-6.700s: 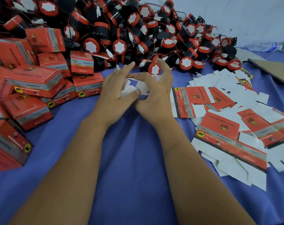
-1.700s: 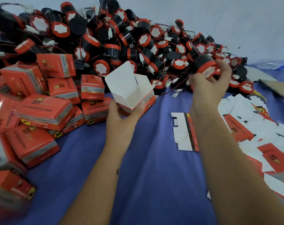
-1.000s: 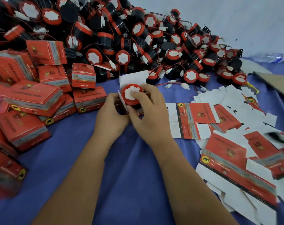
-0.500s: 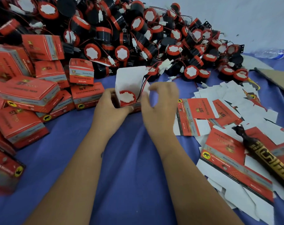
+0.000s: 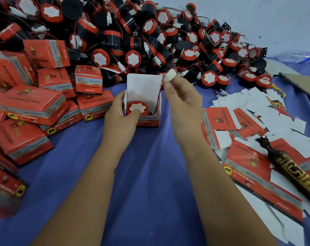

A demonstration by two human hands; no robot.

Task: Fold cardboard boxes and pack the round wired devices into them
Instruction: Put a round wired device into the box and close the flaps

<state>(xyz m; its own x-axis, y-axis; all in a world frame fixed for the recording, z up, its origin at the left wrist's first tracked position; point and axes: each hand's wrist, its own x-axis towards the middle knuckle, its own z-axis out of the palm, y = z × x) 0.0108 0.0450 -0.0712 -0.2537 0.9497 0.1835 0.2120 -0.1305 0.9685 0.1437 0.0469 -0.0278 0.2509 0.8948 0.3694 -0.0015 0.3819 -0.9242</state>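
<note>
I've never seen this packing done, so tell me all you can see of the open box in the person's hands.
The open box is small, of thin card, white inside and red with a grey printed band outside. It stands upright on the blue cloth, its lid flap raised at the back. A round device sits inside, face up. The left hand grips its left side, thumb on the device; the right hand lifts the wire's white plug above it.

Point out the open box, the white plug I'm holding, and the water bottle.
open box (image 5: 151, 119): head view, red front wall.
white plug (image 5: 169, 77): head view, its body above the right hand's fingertips.
water bottle (image 5: 298, 57): head view, middle of the clear body, far right.
</note>
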